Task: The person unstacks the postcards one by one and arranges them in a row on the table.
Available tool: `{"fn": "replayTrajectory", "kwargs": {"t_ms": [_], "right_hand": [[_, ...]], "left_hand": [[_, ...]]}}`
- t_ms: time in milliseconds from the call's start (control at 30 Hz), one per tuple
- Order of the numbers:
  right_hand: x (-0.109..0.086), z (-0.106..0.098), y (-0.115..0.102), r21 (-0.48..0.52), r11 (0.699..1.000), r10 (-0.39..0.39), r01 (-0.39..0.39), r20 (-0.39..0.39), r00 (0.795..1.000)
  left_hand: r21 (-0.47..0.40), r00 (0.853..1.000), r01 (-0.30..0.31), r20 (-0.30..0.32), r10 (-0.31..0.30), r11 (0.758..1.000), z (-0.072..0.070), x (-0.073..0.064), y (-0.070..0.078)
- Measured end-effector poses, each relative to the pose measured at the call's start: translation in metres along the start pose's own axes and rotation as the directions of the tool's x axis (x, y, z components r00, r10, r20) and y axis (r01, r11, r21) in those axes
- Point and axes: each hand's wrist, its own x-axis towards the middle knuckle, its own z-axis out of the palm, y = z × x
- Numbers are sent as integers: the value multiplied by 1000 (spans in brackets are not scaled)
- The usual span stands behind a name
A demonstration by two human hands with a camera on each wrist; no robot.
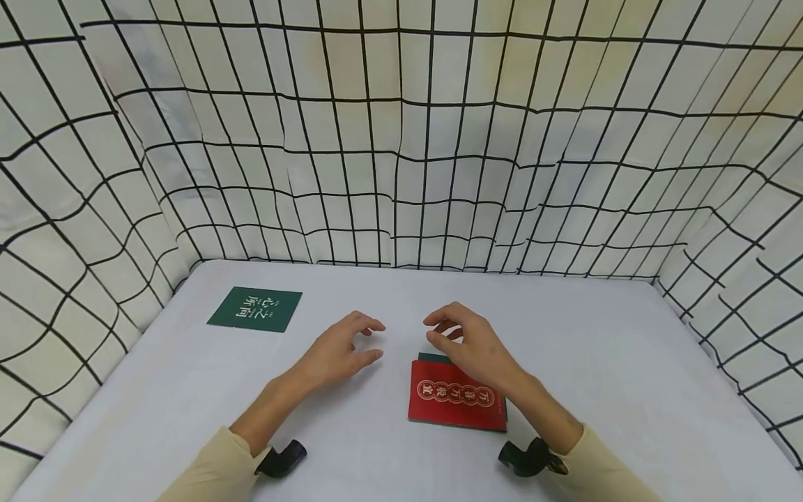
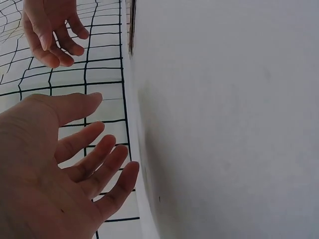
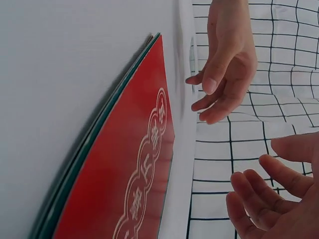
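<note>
Pale yellow fabric sleeves (image 1: 216, 466) and black, curved wrist devices (image 1: 285, 460) line the foreground as we look down on a smooth-looking white counter (image 1: 345, 446). Beyond them, a bare left hand (image 1: 341, 348) and a bare right hand (image 1: 473, 341) hang above the surface, facing each other; we see each grip slack, thumb and fingertips apart, nothing held.

Under the right wrist lies a flat, rectangular red paper packet (image 1: 456, 397) bearing pale linked rings and characters, resting on a dark green sheet (image 1: 433, 358) that peeks out at the far edge. The right wrist view gives us a thin pile (image 3: 112, 174), its layered edge red, green and brownish.

We judge the pile light, bendable yet springy, its faces perhaps slick enough for layers to slide, its corners easily creased. We would hold it by opposite short edges, all layers together, rather than press on the face.

At far left, well apart, a rectangular dark green card (image 1: 256, 309) with white characters lies flat, looking matte and equally light. Behind, a black-lined mesh (image 1: 429, 104) of rough rectangles runs over a pale backing (image 1: 414, 178), its lines wavering.
</note>
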Motion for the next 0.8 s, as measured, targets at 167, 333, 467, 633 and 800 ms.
{"fn": "replayTrajectory", "kwargs": {"t_ms": [167, 333, 467, 633, 800], "right_hand": [[-7, -7, 8, -36, 999, 2, -2, -11, 1000], [-12, -12, 16, -64, 998, -5, 5, -10, 1000], [-13, -15, 21, -88, 996, -24, 23, -4, 1000], [-15, -19, 27, -118, 992, -49, 50, 15, 999], [-17, -24, 32, -136, 988, -69, 75, 52, 996]], "left_hand": [[12, 999, 14, 33, -15, 1000, 6, 2, 4], [27, 998, -19, 54, 18, 999, 9, 1, 8], [39, 997, -50, 60, 48, 998, 10, 1, 10], [62, 995, -74, 78, 69, 995, 12, 2, 14], [56, 992, -80, 102, 74, 995, 15, 3, 18]]}}
